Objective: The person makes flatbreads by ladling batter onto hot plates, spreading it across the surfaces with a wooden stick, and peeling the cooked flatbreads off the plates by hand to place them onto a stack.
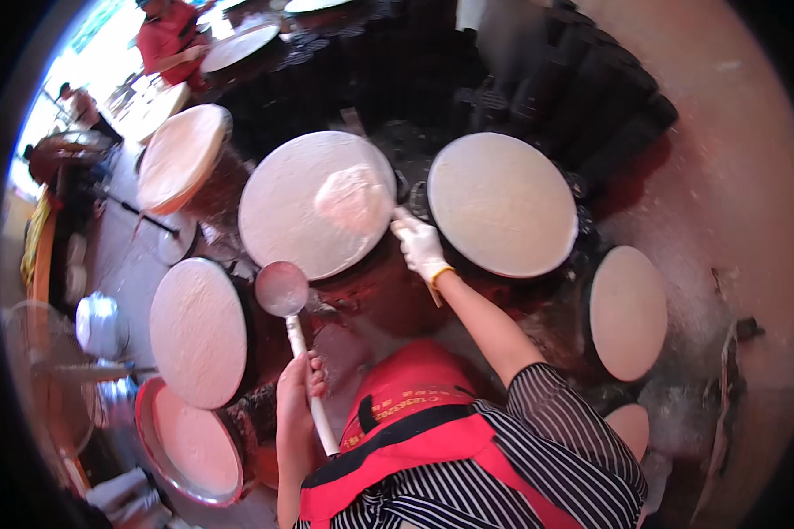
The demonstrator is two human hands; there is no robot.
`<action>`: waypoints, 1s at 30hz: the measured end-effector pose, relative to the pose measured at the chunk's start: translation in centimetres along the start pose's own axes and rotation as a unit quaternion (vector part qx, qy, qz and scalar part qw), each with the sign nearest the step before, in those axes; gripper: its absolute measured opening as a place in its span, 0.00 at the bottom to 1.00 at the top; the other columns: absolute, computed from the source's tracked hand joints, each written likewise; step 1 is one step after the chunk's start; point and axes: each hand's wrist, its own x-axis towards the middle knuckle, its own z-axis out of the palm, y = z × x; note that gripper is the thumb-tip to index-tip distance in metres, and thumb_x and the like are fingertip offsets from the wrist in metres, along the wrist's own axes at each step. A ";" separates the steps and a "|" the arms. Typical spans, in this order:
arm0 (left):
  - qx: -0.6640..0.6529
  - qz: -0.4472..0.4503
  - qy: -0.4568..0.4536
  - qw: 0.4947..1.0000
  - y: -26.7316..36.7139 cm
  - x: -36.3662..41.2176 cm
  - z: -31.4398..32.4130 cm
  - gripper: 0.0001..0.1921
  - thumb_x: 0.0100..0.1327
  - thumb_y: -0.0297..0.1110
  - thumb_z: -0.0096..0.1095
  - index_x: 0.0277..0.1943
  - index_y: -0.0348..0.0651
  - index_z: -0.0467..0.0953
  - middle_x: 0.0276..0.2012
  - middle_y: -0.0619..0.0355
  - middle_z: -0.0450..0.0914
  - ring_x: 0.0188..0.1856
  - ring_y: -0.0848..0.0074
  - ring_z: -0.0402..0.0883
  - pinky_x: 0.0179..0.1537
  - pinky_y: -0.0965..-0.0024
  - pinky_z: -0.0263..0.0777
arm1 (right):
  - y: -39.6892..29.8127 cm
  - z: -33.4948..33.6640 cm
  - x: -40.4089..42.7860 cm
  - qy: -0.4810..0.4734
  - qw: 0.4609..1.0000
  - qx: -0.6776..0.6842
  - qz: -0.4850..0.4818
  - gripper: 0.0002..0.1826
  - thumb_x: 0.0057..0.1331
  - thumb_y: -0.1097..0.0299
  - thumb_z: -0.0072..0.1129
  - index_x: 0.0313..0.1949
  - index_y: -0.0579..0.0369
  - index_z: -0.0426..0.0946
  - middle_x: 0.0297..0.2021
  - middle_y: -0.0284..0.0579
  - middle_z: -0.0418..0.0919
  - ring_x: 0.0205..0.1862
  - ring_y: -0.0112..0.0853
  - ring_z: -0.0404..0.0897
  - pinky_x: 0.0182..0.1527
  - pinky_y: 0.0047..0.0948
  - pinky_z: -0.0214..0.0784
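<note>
My bare left hand (296, 383) grips the white handle of a ladle (282, 289). Its round bowl, coated with pale residue, hangs by the near left rim of a large round griddle (281, 192). On that griddle a thin pale layer carries a thicker heap of wet batter (344, 198) right of the middle. My right hand (420, 244), in a white glove with a yellow cuff, is closed at the griddle's right rim around a thin flat tool (370, 135). Motion blurs this tool, so its exact shape is unclear.
Another coated griddle (503, 205) stands just right of my right hand. More round griddles (198, 334) curve around both sides. At lower left is a red-rimmed basin of pale batter (195, 443). A person in red (165, 40) works at a far griddle.
</note>
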 end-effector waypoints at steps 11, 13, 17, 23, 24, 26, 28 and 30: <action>0.281 0.073 0.006 0.957 3.0 11.6 2.7 0.07 0.72 0.32 0.49 0.37 0.40 0.65 0.25 0.64 0.65 0.20 0.81 0.64 0.19 0.79 0.64 | 3.9 -1.4 -8.2 0.017 0.999 0.042 0.006 0.24 0.70 0.64 0.59 0.65 0.49 0.72 0.19 0.20 0.68 0.14 0.11 0.57 0.14 0.16 0.49; 0.218 0.013 0.045 0.975 2.4 13.5 3.9 0.07 0.72 0.30 0.48 0.38 0.38 0.64 0.24 0.62 0.66 0.19 0.79 0.65 0.18 0.76 0.63 | 4.6 0.7 -9.2 -0.044 0.993 0.076 0.074 0.23 0.71 0.63 0.57 0.65 0.43 0.72 0.15 0.22 0.63 0.10 0.13 0.54 0.11 0.19 0.47; -0.021 -0.090 -0.008 0.996 3.0 13.6 4.7 0.07 0.72 0.28 0.47 0.37 0.38 0.62 0.24 0.63 0.63 0.19 0.83 0.61 0.17 0.79 0.60 | 4.3 3.6 -11.3 -0.158 0.971 0.104 0.147 0.24 0.73 0.59 0.53 0.68 0.38 0.68 0.12 0.25 0.59 0.08 0.17 0.53 0.10 0.21 0.44; -0.157 -0.173 -0.217 0.948 7.6 2.6 -0.1 0.10 0.76 0.35 0.48 0.48 0.36 0.66 0.24 0.65 0.61 0.18 0.90 0.59 0.11 0.88 0.54 | -2.0 0.7 -10.0 -0.061 0.993 0.091 0.044 0.21 0.71 0.65 0.55 0.63 0.44 0.74 0.23 0.27 0.70 0.12 0.12 0.53 0.11 0.17 0.40; -0.148 -0.195 -0.193 0.950 8.0 1.7 -0.5 0.10 0.76 0.35 0.48 0.48 0.36 0.66 0.24 0.65 0.61 0.18 0.90 0.59 0.11 0.88 0.54 | -1.2 -0.5 -9.4 -0.018 0.998 0.046 0.042 0.21 0.70 0.65 0.55 0.63 0.47 0.74 0.28 0.32 0.76 0.15 0.16 0.63 0.14 0.20 0.52; -0.137 -0.216 -0.169 0.952 8.8 0.3 -0.4 0.10 0.76 0.35 0.48 0.47 0.36 0.66 0.24 0.65 0.61 0.18 0.90 0.59 0.11 0.88 0.54 | 4.3 -2.1 -8.3 0.051 0.982 -0.129 -0.126 0.22 0.69 0.64 0.56 0.62 0.51 0.75 0.41 0.44 0.83 0.32 0.27 0.79 0.30 0.26 0.70; -0.134 -0.282 -0.078 0.947 9.8 1.2 -1.5 0.10 0.75 0.35 0.49 0.46 0.36 0.66 0.24 0.65 0.61 0.18 0.90 0.59 0.11 0.88 0.53 | 8.7 -1.3 -12.1 0.020 0.945 -0.250 -0.212 0.24 0.68 0.62 0.58 0.62 0.55 0.72 0.60 0.55 0.73 0.65 0.37 0.71 0.63 0.29 0.65; -0.147 -0.294 -0.057 0.943 9.9 1.1 -3.3 0.09 0.75 0.35 0.49 0.45 0.38 0.66 0.24 0.64 0.62 0.17 0.88 0.59 0.11 0.86 0.53 | 10.6 0.4 -18.1 -0.020 0.939 -0.277 -0.203 0.24 0.68 0.62 0.59 0.62 0.53 0.73 0.57 0.55 0.76 0.61 0.41 0.75 0.58 0.31 0.70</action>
